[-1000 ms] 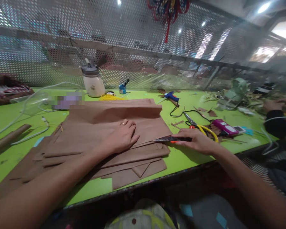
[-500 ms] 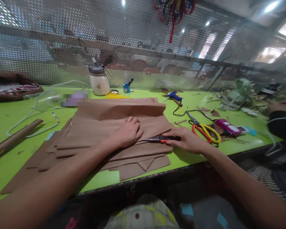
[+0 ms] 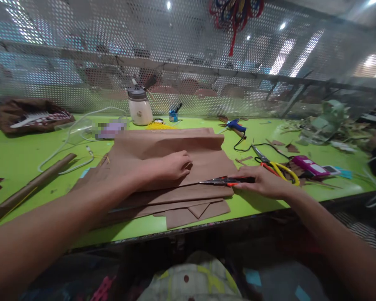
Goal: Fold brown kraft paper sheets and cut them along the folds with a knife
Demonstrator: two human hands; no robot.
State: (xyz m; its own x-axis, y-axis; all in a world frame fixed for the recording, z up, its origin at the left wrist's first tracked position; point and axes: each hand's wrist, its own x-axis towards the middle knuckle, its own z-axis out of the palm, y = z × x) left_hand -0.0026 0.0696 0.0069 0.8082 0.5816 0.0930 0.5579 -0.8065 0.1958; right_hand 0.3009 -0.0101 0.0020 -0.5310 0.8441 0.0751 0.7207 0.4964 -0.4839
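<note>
A stack of brown paper sheets (image 3: 175,142) lies in front of me, its edges folded and uneven. My left hand (image 3: 177,165) is over the middle of the top sheet with its fingers curled in; whatever may be between them is hidden. Towards the stack's right edge, my right hand (image 3: 263,182) grips a pair of scissors (image 3: 214,181) with dark blades and orange on the handles. The blades point left, along the front edge of the top sheet, below my left hand.
Yellow-and-red-handled scissors (image 3: 285,172), a purple device (image 3: 310,166) and a blue glue gun (image 3: 236,125) lie at right. Behind the paper stand a white bottle (image 3: 140,110) and a small blue jar (image 3: 173,116). A brown paper roll (image 3: 34,186) lies left.
My left hand has gone from lying on the paper with fingers extended to a curled shape. The right hand keeps hold of the scissors. The whole view has shifted slightly.
</note>
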